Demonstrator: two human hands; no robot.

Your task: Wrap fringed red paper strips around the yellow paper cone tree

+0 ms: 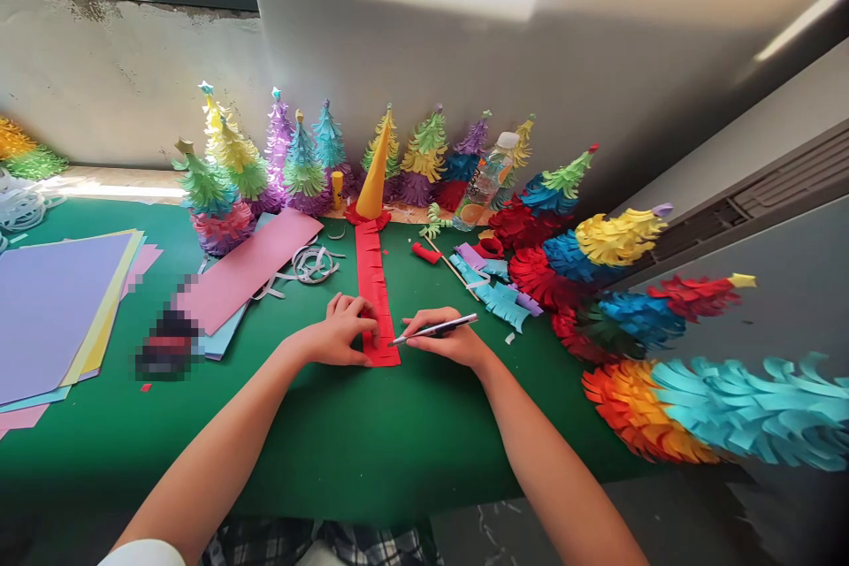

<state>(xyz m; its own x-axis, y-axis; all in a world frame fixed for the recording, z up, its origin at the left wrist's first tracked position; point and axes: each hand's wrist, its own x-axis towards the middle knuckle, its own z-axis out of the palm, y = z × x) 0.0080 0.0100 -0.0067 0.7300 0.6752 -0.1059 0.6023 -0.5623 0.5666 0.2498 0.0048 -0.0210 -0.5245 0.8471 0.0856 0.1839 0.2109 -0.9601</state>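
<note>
"Start with the head view, the only one I have. Where's the red paper strip (370, 274)?"

"On my feed it lies along the green surface (318, 451), running nearward from the foot of the yellow cone (375, 172). Its far end meets the red frill (381, 221) around the cone's base; I can't tell from here whether it's glued."

"And the left hand (338, 336)?"

"Its fingers bend over the strip's near end. I can't tell whether they pinch the paper or only press on it. The right hand (461, 343) grasps a slim pen (436, 329), tip at the strip's right edge."

"How far along would you call it?"

"Early, I'd judge. I make out what look like slits along the strip, and the cone wears red only at its base."

"So what's left?"

"Measured against the fringed paper trees (424, 146) behind, the cone lacks its upper layers and a top piece; its sides are bare yellow. Most of the strip lies off the cone. I also see cut blue fringe (497, 299) right of it and a pink sheet (256, 270) to the left."
</note>
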